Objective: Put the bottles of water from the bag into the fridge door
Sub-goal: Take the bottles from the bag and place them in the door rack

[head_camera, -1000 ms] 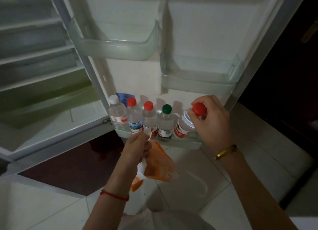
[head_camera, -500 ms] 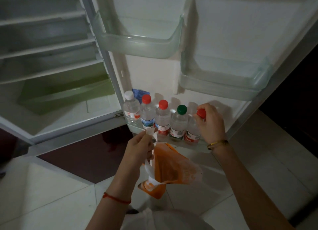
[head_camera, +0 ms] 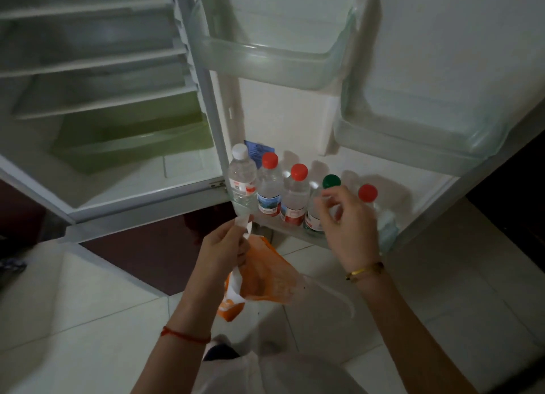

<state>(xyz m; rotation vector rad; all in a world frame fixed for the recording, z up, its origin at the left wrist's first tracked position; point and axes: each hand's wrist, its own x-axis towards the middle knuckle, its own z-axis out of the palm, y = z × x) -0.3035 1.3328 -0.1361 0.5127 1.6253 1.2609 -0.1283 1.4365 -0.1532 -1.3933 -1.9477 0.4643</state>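
Head view: bottle labels (head_camera: 267, 202) too blurred to read — left hand (head_camera: 224, 247) pinches the bag (head_camera: 265, 278), right hand (head_camera: 349, 228) loosely spread, holding nothing.

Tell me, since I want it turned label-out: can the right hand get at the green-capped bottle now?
Probably yes: the right hand is empty, right beside the green-capped bottle, with nothing between them.

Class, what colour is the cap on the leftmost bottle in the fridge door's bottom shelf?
White; the leftmost bottle's cap shows best in the head view.
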